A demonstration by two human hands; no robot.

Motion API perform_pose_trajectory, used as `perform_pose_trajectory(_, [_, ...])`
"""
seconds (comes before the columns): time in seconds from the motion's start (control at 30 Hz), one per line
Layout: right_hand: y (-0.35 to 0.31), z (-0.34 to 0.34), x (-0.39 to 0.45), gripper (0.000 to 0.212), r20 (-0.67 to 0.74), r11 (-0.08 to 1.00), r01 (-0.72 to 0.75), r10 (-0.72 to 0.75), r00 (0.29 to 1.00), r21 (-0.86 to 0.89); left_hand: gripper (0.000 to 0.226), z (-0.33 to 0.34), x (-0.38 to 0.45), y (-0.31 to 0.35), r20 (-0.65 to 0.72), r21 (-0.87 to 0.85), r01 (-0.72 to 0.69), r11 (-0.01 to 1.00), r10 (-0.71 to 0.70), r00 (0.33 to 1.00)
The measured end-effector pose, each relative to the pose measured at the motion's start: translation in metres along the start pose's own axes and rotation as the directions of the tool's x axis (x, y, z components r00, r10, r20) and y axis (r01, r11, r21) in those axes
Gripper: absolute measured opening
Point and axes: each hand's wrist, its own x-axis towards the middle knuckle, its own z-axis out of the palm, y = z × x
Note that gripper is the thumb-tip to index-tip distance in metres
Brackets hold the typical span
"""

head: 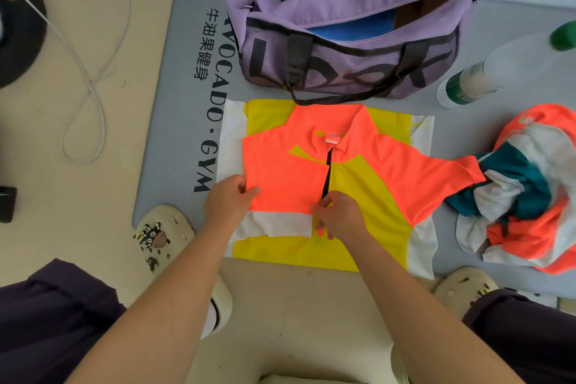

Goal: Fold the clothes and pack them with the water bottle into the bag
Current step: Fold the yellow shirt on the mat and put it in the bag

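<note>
1. Both bare forearms reach forward and down from the near edge of the view, converging over the near half of the grey mat [184, 50] that carries the things.
2. The left hand [229, 201] lies knuckles up at the left edge of the orange, yellow and white shirt [358, 190], its thumb and fingers curled to pinch the folded-in orange panel near the mat's near-left corner.
3. The right hand [338, 215] sits just right of it at the shirt's centre line, fingers bent and pinching the fabric at the foot of the dark zip placket.
4. The shirt lies flat, collar toward the far edge, its left side folded in over the front and its right sleeve stretched out toward the right.
5. That sleeve touches a crumpled pile of orange, white and teal clothes [536, 196] at the mat's right edge.
6. The purple bag [352, 22] stands at the far edge of the mat just beyond the collar, its top zip open with something blue inside.
7. The water bottle [492, 68], clear with a green cap, lies on its side near the far-right corner, beside the bag.
8. Cream clogs [163, 234] sit at the mat's near edge, one on each side of the arms; a white cable [93, 78] loops on the beige floor left of the mat.
</note>
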Motion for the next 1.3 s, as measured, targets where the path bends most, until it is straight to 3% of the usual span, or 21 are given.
perform_pose_trajectory(0.07, [-0.003,-0.01,-0.002,0.009,-0.132,0.996,0.046,-0.055,0.99,-0.072,0.028,0.0,-0.009,0.006,-0.152,0.044,-0.092,0.995,0.098,0.983])
perform_pose_trajectory(0.13, [-0.004,-0.025,-0.001,0.011,-0.26,0.983,0.117,-0.15,0.954,-0.138,0.029,0.007,-0.017,0.018,-0.23,0.206,-0.347,0.915,0.39,0.892])
perform_pose_trajectory(0.2, [-0.001,-0.047,0.001,0.015,-0.352,0.961,0.211,-0.262,0.899,-0.178,0.045,0.02,-0.021,0.038,-0.097,0.325,-0.555,0.765,0.611,0.786])
perform_pose_trajectory(0.23, [0.003,-0.06,0.003,0.02,-0.387,0.946,0.253,-0.314,0.867,-0.202,0.051,0.026,-0.021,0.049,-0.02,0.337,-0.602,0.723,0.645,0.764])
perform_pose_trajectory(0.3, [0.014,-0.09,0.009,0.029,-0.448,0.919,0.287,-0.385,0.807,-0.271,0.056,0.037,-0.016,0.067,0.064,0.336,-0.608,0.719,0.627,0.777])
perform_pose_trajectory(0.37, [0.028,-0.122,0.019,0.036,-0.489,0.913,0.225,-0.377,0.787,-0.342,0.051,0.043,-0.006,0.079,0.061,0.341,-0.578,0.741,0.597,0.8])
perform_pose_trajectory(0.5, [0.049,-0.171,0.043,0.046,-0.402,0.91,0.061,-0.24,0.884,-0.41,0.018,0.037,0.01,0.092,-0.058,0.283,-0.529,0.8,0.565,0.823])
perform_pose_trajectory(0.6, [0.057,-0.187,0.05,0.032,-0.303,0.875,-0.029,-0.136,0.943,-0.482,0.018,0.032,0.012,0.1,-0.106,0.272,-0.483,0.833,0.524,0.845])
perform_pose_trajectory(0.7, [0.062,-0.194,0.049,0.017,-0.302,0.849,0.0,-0.188,0.934,-0.529,0.03,0.035,0.001,0.112,-0.116,0.307,-0.615,0.726,0.67,0.733])
perform_pose_trajectory(0.77, [0.065,-0.195,0.045,0.017,-0.279,0.832,0.052,-0.244,0.929,-0.553,0.04,0.045,-0.01,0.121,0.054,0.323,-0.716,0.619,0.743,0.667])
perform_pose_trajectory(0.87, [0.072,-0.197,0.035,0.016,-0.188,0.753,0.037,-0.21,0.959,-0.657,0.058,0.064,-0.021,0.129,0.293,0.373,-0.692,0.618,0.629,0.72])
perform_pose_trajectory(0.97, [0.082,-0.203,0.022,0.022,-0.17,0.572,-0.093,-0.082,0.982,-0.815,0.061,0.069,-0.025,0.138,0.291,0.328,-0.609,0.722,0.536,0.792])
perform_pose_trajectory(1.07, [0.069,-0.205,0.015,0.022,-0.094,0.511,-0.035,-0.091,0.991,-0.859,0.061,0.067,-0.025,0.144,0.335,0.311,-0.573,0.758,0.477,0.813])
perform_pose_trajectory(1.13, [0.046,-0.2,0.013,0.021,0.034,0.531,0.092,-0.119,0.992,-0.842,0.058,0.061,-0.025,0.147,0.386,0.297,-0.556,0.776,0.435,0.813])
perform_pose_trajectory(1.2, [0.023,-0.188,0.01,0.022,0.167,0.636,0.188,-0.092,0.982,-0.749,0.045,0.053,-0.028,0.15,0.336,0.22,-0.542,0.811,0.458,0.823])
perform_pose_trajectory(1.27, [0.007,-0.173,0.007,0.022,0.219,0.728,0.193,-0.06,0.974,-0.658,0.028,0.045,-0.035,0.153,0.194,0.03,-0.471,0.882,0.457,0.868])
perform_pose_trajectory(1.3, [0.002,-0.165,0.007,0.024,0.225,0.765,0.169,-0.032,0.974,-0.622,0.024,0.042,-0.04,0.155,0.17,-0.131,-0.372,0.919,0.39,0.905])
